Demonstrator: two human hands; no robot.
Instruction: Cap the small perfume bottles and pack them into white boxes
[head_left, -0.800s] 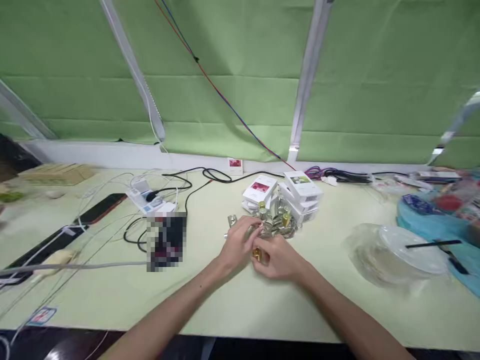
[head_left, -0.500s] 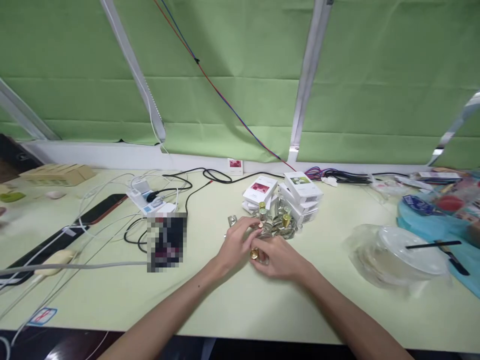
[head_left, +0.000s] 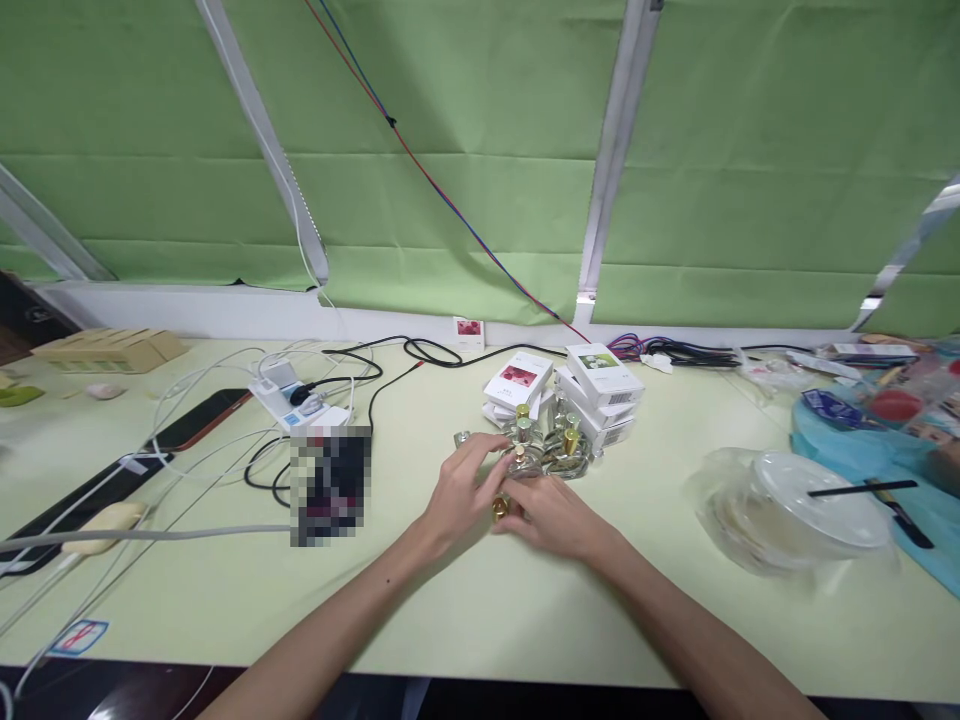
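My right hand (head_left: 551, 512) curls round a small clear bottle, mostly hidden, whose gold cap (head_left: 500, 508) pokes out to the left near my thumb. My left hand (head_left: 463, 487) is bent beside it, with its fingertips at the front of a cluster of small glass bottles (head_left: 566, 462). Whatever lies between the left fingers is hidden. Gold caps (head_left: 571, 441) and silvery ones stand out among the bottles. Just behind them are white boxes with a red picture (head_left: 520, 375) and a stack with a green picture (head_left: 598, 359).
On the left are a power strip (head_left: 304, 405), tangled cables, a blurred-out dark object (head_left: 334, 487) and a long black case (head_left: 82, 510). A plastic-wrapped white-lidded tub (head_left: 821, 500) and a blue bag (head_left: 844, 440) stand on the right. Black cables (head_left: 690, 352) run along the back edge.
The gold cap in my right hand has shifted slightly left and turned toward me. My left fingers have moved a little over the front of the bottles. The view has drifted slightly.
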